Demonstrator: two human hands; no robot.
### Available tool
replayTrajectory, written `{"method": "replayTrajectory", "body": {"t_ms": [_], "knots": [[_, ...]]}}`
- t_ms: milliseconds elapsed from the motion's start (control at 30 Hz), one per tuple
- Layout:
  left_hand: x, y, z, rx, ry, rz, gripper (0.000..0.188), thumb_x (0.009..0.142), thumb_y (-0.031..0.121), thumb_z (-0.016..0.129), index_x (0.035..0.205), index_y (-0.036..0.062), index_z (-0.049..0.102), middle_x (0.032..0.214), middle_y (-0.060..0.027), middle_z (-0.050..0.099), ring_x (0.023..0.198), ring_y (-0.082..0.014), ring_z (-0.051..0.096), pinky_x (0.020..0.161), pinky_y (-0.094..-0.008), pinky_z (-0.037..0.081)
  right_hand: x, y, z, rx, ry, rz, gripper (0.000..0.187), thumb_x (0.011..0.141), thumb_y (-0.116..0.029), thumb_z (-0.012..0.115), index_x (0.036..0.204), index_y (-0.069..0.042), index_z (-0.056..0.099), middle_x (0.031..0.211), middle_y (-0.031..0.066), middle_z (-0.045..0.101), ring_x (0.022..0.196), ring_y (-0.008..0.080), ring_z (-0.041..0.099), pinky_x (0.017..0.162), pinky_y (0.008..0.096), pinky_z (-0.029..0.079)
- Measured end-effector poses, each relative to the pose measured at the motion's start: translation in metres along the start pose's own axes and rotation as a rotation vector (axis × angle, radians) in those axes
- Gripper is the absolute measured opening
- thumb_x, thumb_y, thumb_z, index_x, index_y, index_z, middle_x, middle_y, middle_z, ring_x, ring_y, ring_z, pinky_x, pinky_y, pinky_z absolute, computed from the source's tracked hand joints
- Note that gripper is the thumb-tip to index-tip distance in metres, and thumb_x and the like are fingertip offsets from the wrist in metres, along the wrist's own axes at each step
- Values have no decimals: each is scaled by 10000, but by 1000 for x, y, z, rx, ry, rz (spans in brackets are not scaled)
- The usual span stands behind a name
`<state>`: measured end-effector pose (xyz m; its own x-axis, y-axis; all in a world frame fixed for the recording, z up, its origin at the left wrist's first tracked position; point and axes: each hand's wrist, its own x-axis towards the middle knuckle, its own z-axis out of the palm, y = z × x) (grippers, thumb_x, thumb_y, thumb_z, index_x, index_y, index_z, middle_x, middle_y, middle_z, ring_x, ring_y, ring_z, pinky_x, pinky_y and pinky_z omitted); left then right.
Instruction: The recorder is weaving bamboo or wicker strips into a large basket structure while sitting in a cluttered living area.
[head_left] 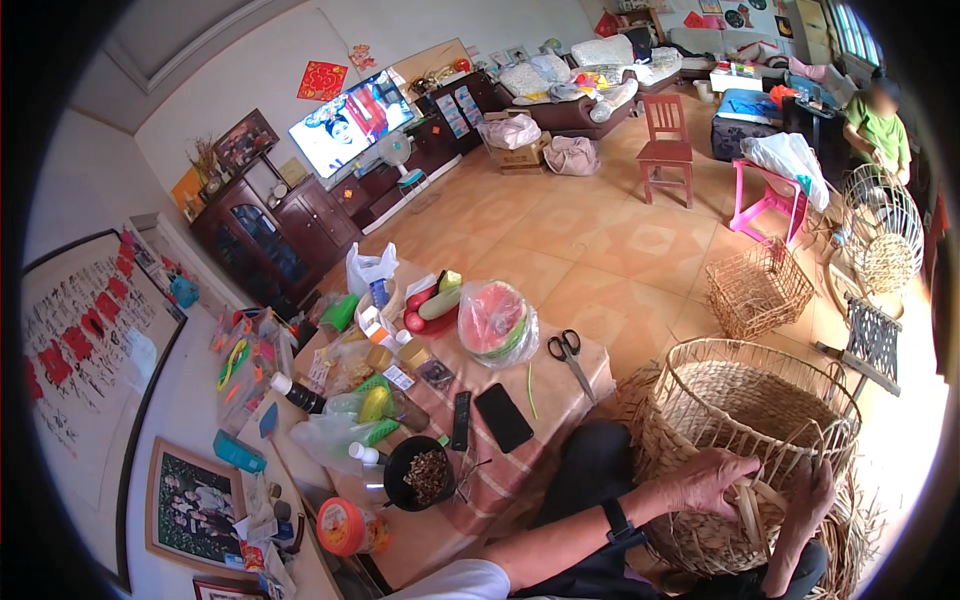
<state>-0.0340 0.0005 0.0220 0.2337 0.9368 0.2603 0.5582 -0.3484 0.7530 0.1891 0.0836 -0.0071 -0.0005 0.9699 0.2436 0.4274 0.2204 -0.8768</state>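
Observation:
A large round basket (690,425), woven from thick tan straw strands on an open rib frame, stands in front of me at the lower right. Against its near side, my left hand (712,482) is closed on a flat pale straw strand (752,512) that hangs down in loops. My right hand (812,492) is beside it at the near right of the rim, with fingers pinched together by the ribs. Exactly what those right fingertips grip is partly hidden. Loose straw (850,530) hangs and lies around the basket's right side.
To my left, a cloth-covered table (570,385) carries scissors (568,350), a black phone (503,418), a wrapped watermelon (495,322) and a dark bowl (420,472). A square wicker basket (760,290), a red chair (667,150) and a pink stool (768,205) stand beyond. A person in green (880,130) works at far right.

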Motion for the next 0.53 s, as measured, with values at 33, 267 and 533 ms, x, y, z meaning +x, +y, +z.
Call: {"method": "replayTrajectory", "body": {"t_ms": [33, 267, 533], "knots": [[-2, 0, -2, 17, 8, 4, 591, 644, 313, 913, 999, 56, 516, 822, -145, 647, 789, -379, 665, 696, -460, 508, 0, -3, 0, -16, 4, -30, 229, 990, -126, 650, 811, -19, 556, 623, -9, 458, 598, 79, 423, 526, 285, 336], [-11, -9, 6, -67, -51, -89, 568, 708, 329, 909, 1133, 44, 662, 1032, -154, 698, 1000, -343, 687, 879, -424, 546, -11, 16, -54, 255, 25, 334, 481, 1041, -405, 579, 1335, -26, 627, 1254, 146, 590, 1143, 195, 571, 952, 351, 491], [-22, 9, 24, 287, 242, -59, 663, 590, 312, 982, 1134, 95, 672, 1027, -122, 707, 967, -303, 673, 870, -435, 536, -36, 80, -218, 546, 143, 465, 369, 1056, -377, 561, 976, -28, 653, 804, 113, 728, 613, 180, 677, 527, 275, 496]]}}
